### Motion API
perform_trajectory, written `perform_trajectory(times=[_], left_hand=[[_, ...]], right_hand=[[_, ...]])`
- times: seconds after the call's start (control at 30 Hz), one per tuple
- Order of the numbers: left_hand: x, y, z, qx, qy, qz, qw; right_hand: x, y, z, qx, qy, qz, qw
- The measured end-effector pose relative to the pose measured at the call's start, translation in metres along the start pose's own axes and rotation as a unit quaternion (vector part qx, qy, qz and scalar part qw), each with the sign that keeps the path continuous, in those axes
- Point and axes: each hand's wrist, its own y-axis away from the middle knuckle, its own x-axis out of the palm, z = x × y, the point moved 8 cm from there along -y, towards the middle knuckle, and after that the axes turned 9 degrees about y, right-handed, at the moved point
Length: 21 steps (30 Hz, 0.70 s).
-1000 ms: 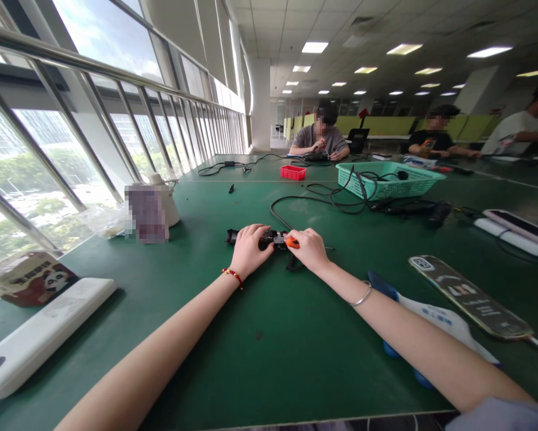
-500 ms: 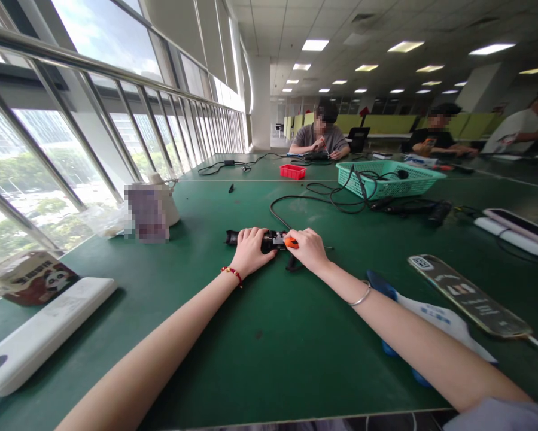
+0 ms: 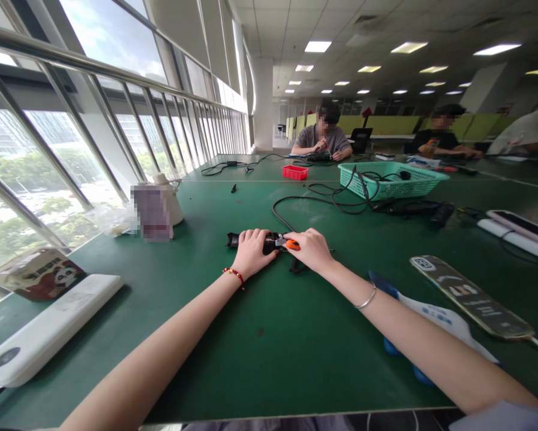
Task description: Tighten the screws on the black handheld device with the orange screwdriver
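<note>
A small black device (image 3: 233, 240) lies on the green table (image 3: 269, 335) in front of me. My left hand (image 3: 251, 252) is closed over its middle and presses it down; only its left end and a bit by my thumb show. My right hand (image 3: 311, 249) is closed round an orange-handled tool (image 3: 291, 244) whose tip meets the device's right end. A black cable (image 3: 295, 206) runs from the device toward the back. A red bead bracelet sits on my left wrist, a silver bangle on my right.
A teal basket (image 3: 388, 179) with cables stands behind, a red bin (image 3: 294, 172) farther back. White flat devices (image 3: 44, 332) lie at the left near a kettle (image 3: 172, 200). A fan-shaped card (image 3: 468, 296) and a blue-white object (image 3: 430, 317) lie at the right. Other people sit at the far table.
Both hands stay on the device and tool with only slight finger shifts. The camera has turned a little, so the scene slid slightly rightward.
</note>
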Motion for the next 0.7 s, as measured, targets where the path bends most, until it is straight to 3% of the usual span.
perform_trajectory(times=[0.2, 0.27, 0.3, 0.37, 0.5, 0.7], left_hand=[[0.000, 0.000, 0.000, 0.005, -0.002, -0.001, 1.000], [0.001, 0.000, 0.000, 0.007, 0.000, 0.002, 1.000], [0.001, 0.000, -0.001, 0.008, -0.001, 0.005, 1.000], [0.002, 0.000, -0.004, 0.014, -0.003, 0.013, 1.000], [0.003, 0.000, -0.009, 0.020, -0.020, 0.019, 0.999], [0.006, 0.002, -0.010, 0.002, -0.047, 0.015, 0.999]], right_hand=[[-0.066, -0.014, -0.019, 0.027, -0.037, -0.068, 0.997], [-0.087, -0.009, -0.032, 0.078, -0.073, -0.113, 0.988], [-0.094, -0.002, -0.046, 0.140, -0.172, -0.150, 0.963], [-0.096, 0.010, -0.056, 0.176, -0.239, -0.175, 0.939], [-0.080, 0.028, -0.063, 0.197, -0.322, -0.182, 0.908], [-0.070, 0.031, -0.054, 0.179, -0.396, -0.143, 0.890]])
